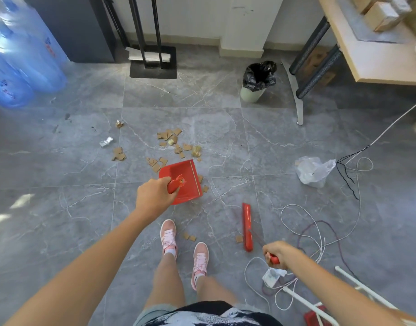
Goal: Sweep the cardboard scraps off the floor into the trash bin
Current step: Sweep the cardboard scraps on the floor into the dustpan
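Your left hand (pixel 155 196), at centre frame, is closed around the red dustpan (pixel 181 182) handle, the pan held just below the cardboard scraps (pixel 171 142) scattered across the grey floor (pixel 61 208). Lower right, your right hand (pixel 278 254) is fisted on the broom (pixel 247 227) handle, its head beside two stray scraps. Upper right, the bin (pixel 257 78) stands well apart from the scraps.

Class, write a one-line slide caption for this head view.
Left hand holds dustpan, right hand holds broom near cardboard scraps.
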`<state>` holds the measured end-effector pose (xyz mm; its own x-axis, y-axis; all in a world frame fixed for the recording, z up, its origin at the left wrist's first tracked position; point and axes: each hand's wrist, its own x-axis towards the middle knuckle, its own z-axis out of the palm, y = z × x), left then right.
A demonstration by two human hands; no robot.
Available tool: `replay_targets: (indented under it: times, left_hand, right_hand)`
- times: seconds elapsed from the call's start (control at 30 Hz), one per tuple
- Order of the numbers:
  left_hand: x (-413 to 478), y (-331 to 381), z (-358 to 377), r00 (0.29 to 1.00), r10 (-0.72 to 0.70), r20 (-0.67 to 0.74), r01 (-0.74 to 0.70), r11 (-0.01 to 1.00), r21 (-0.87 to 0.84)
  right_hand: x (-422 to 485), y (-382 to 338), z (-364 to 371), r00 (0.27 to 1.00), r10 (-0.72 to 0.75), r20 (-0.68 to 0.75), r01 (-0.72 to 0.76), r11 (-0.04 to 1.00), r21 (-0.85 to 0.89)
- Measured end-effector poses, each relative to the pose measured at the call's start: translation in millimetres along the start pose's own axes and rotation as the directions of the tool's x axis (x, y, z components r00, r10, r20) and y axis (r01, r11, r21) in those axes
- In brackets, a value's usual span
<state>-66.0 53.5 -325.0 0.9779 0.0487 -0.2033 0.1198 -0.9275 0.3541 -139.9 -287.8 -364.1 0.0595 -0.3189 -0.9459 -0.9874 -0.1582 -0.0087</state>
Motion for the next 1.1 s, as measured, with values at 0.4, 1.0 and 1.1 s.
replay_targets:
  times: [0.4,1.0,1.1]
  left_hand:
    - [-32.3,1.7,17.6,0.998,-0.062,0.028,0.061,0.998,0.030]
    - [29.1,-131.7,-32.1,0.960,-0.279,0.008,0.279,0.957,-0.077]
    - [37.2,-149.0,-39.6,0.956,-0.293,0.006,0.292,0.952,-0.092]
  right_hand:
    - [-10.1,-2.1,60.3,0.984,-0.066,0.168,0.023,0.969,0.248]
    - [-56.1,-194.1,189.7,0.953,-0.152,0.263,0.013,0.885,0.465]
    - [-63.4,-212.9,196.9,0.944,-0.169,0.284,0.004,0.865,0.502]
